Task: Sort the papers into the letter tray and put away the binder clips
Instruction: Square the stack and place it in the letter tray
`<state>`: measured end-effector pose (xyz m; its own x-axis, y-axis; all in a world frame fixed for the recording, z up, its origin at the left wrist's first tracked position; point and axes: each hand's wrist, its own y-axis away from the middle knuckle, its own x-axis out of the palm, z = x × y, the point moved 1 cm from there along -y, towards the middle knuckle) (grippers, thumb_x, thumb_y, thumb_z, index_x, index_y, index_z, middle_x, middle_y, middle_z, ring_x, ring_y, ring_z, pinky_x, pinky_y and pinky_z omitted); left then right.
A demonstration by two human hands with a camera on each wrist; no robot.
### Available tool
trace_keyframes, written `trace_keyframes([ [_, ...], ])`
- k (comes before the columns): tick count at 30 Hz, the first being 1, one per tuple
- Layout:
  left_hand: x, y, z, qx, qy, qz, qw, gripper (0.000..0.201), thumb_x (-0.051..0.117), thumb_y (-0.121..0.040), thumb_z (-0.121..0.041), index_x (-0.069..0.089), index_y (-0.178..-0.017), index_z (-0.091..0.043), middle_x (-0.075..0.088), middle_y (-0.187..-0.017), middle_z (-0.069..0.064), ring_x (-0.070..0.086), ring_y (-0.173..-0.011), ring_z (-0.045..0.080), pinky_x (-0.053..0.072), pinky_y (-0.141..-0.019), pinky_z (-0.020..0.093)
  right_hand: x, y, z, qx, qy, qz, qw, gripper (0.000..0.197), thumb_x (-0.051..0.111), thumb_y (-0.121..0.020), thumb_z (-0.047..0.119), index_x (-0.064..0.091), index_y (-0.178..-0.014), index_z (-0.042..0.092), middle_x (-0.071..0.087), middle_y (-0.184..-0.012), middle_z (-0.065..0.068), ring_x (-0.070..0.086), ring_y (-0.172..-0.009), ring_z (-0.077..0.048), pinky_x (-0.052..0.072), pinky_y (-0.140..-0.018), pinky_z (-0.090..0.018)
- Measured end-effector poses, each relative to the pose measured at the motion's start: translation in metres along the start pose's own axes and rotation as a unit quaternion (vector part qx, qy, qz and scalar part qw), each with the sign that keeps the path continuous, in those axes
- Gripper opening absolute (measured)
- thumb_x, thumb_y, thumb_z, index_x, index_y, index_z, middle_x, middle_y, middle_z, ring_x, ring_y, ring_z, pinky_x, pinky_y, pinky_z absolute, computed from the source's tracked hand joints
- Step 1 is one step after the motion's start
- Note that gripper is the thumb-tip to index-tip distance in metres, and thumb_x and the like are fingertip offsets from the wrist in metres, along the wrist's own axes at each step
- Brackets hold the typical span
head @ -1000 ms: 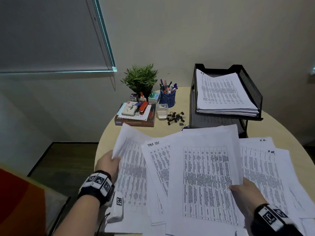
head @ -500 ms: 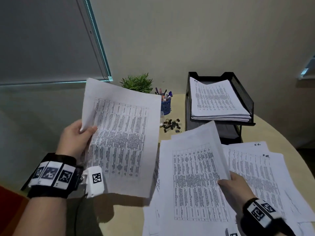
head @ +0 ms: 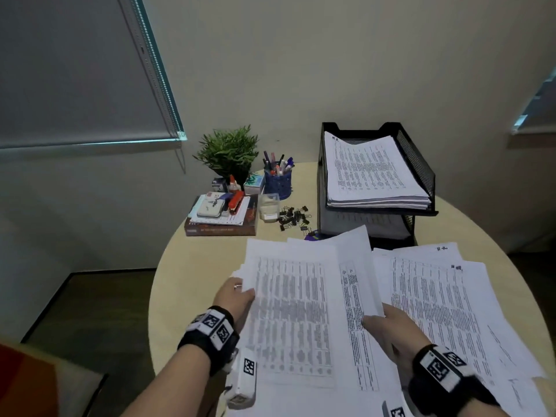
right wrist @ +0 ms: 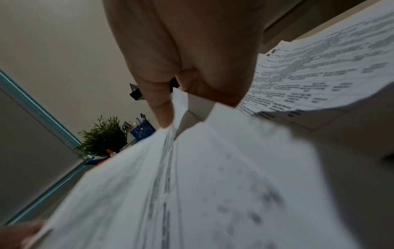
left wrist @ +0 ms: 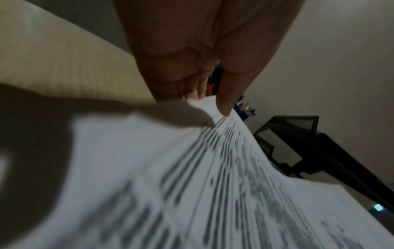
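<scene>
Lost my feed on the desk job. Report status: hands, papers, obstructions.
Left hand and right hand each pinch the held sheets. Letter tray top tier already stacked. Binder clips loose on table, untouched. Path to tray looks unobstructed.

A: Your papers are white with dense grey-black tables of print; the letter tray is black mesh; the binder clips are black.

B: And your table is pale beige; the pen cup is blue with punched dots; the plant is green; your wristbands are black with white tags bearing black square codes.
</scene>
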<state>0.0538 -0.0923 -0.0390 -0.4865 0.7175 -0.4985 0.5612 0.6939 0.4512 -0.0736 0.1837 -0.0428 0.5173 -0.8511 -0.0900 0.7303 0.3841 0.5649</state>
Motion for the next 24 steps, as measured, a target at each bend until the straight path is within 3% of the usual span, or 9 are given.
trace_keyframes([
  [3, 0.017, 0.0, 0.006, -0.018, -0.048, 0.039, 0.998, 0.047, 0.056, -0.092, -0.022, 0.042, -0.134, -0.007, 0.045, -0.139, 0.011, 0.044, -0.128, 0.027, 0.037, -0.1, 0.029, 0.001, -0.001, 0.001, 0.005, -0.044, 0.01, 0.999, 0.018, 0.063, -0.088, 0.012, 0.064, -0.099, -0.003, 0.067, -0.083, -0.008, 0.063, -0.081, -0.021, 0.05, -0.082, -0.033],
  [6, 0.028, 0.002, 0.009, -0.009, -0.048, 0.06, 0.997, 0.01, 0.059, -0.089, -0.024, 0.055, -0.098, -0.021, 0.053, -0.099, -0.003, 0.049, -0.106, 0.022, 0.037, -0.089, 0.027, 0.002, 0.001, 0.0, 0.025, -0.056, 0.031, 0.998, 0.023, 0.07, -0.082, 0.009, 0.064, -0.103, 0.001, 0.071, -0.098, -0.013, 0.067, -0.096, -0.025, 0.051, -0.091, -0.039],
  [9, 0.032, 0.005, 0.008, -0.01, -0.02, 0.083, 0.996, 0.019, 0.061, -0.09, -0.023, 0.057, -0.107, -0.018, 0.051, -0.107, -0.005, 0.053, -0.107, 0.019, 0.037, -0.095, 0.028, 0.009, 0.004, -0.001, 0.042, 0.036, 0.05, 0.997, 0.033, 0.07, -0.075, 0.006, 0.062, -0.107, 0.003, 0.065, -0.088, -0.02, 0.061, -0.082, -0.033, 0.052, -0.08, -0.043],
  [13, 0.029, 0.009, 0.008, -0.014, -0.013, 0.087, 0.996, 0.02, 0.062, -0.088, -0.023, 0.046, -0.076, -0.024, 0.039, -0.081, -0.01, 0.041, -0.071, 0.006, 0.03, -0.079, 0.023, 0.013, 0.008, 0.002, 0.013, 0.058, 0.049, 0.997, 0.022, 0.051, -0.086, -0.011, 0.051, -0.106, -0.003, 0.054, -0.082, -0.01, 0.051, -0.072, -0.02, 0.041, -0.062, -0.025],
  [14, 0.028, 0.009, 0.009, -0.014, 0.014, 0.082, 0.996, 0.01, 0.062, -0.089, -0.023, 0.053, -0.086, -0.021, 0.044, -0.086, -0.007, 0.045, -0.075, 0.008, 0.031, -0.079, 0.021, 0.012, 0.011, 0.004, 0.006, 0.033, 0.06, 0.998, 0.023, 0.05, -0.086, -0.013, 0.052, -0.107, -0.004, 0.056, -0.085, -0.011, 0.053, -0.075, -0.021, 0.043, -0.065, -0.026],
  [16, 0.026, 0.013, 0.009, -0.015, 0.093, 0.073, 0.993, 0.039, 0.062, -0.089, -0.015, 0.051, -0.125, -0.004, 0.055, -0.114, 0.003, 0.055, -0.096, 0.016, 0.041, -0.078, 0.013, 0.009, 0.017, 0.011, 0.007, -0.022, 0.088, 0.996, 0.025, 0.05, -0.087, -0.012, 0.054, -0.11, -0.004, 0.059, -0.088, -0.018, 0.058, -0.079, -0.028, 0.05, -0.069, -0.035],
  [17, 0.026, 0.016, 0.008, -0.02, 0.153, 0.08, 0.985, 0.046, 0.062, -0.088, -0.01, 0.048, -0.13, 0.001, 0.059, -0.117, 0.006, 0.058, -0.095, 0.016, 0.046, -0.075, 0.012, 0.006, 0.02, 0.015, 0.011, -0.046, 0.098, 0.994, 0.025, 0.05, -0.088, -0.011, 0.055, -0.11, -0.003, 0.059, -0.088, -0.02, 0.059, -0.078, -0.031, 0.052, -0.069, -0.038],
  [21, 0.019, 0.025, -0.013, 0.009, 0.282, 0.138, 0.949, 0.052, 0.078, -0.074, -0.017, 0.056, -0.12, -0.002, 0.068, -0.103, 0.006, 0.062, -0.095, 0.014, 0.038, -0.106, 0.035, 0.001, 0.027, 0.035, -0.048, -0.058, 0.105, 0.992, 0.036, 0.067, -0.075, -0.001, 0.059, -0.111, -0.002, 0.067, -0.093, -0.019, 0.066, -0.084, -0.03, 0.056, -0.068, -0.034],
  [24, 0.007, 0.04, -0.049, 0.101, 0.341, 0.127, 0.926, 0.047, 0.079, -0.07, -0.006, 0.06, -0.113, 0.001, 0.067, -0.108, 0.021, 0.068, -0.091, 0.023, 0.053, -0.091, 0.038, 0.001, 0.032, 0.059, -0.132, -0.079, 0.051, 0.987, 0.029, 0.074, -0.07, -0.002, 0.066, -0.099, -0.001, 0.072, -0.09, -0.015, 0.07, -0.087, -0.028, 0.056, -0.068, -0.025],
])
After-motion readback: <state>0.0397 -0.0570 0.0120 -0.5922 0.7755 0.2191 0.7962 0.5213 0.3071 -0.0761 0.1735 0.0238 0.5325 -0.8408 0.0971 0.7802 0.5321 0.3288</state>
